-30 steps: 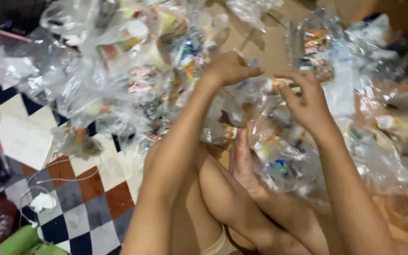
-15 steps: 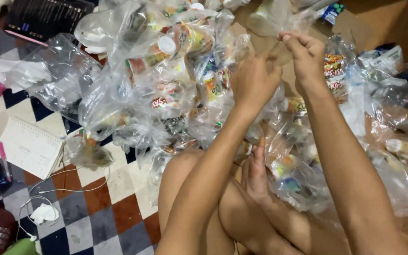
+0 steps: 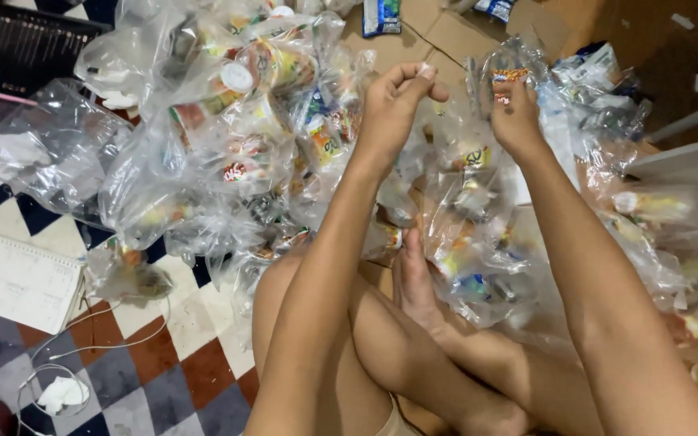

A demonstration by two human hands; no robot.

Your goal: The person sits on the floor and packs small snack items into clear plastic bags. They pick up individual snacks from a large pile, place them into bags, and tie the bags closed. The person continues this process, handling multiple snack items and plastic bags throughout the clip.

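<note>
Hands raised over bag heap on floor. Left hand pinched shut on clear bag top; right hand closed on opposite edge. Bag hangs between and below them, long axis vertical, equally near both. Versus half second ago: hands now level, wider apart.

Checkered tile floor, red, white, grey, navy; flattened brown cardboard beyond; dim indoor light.
</note>
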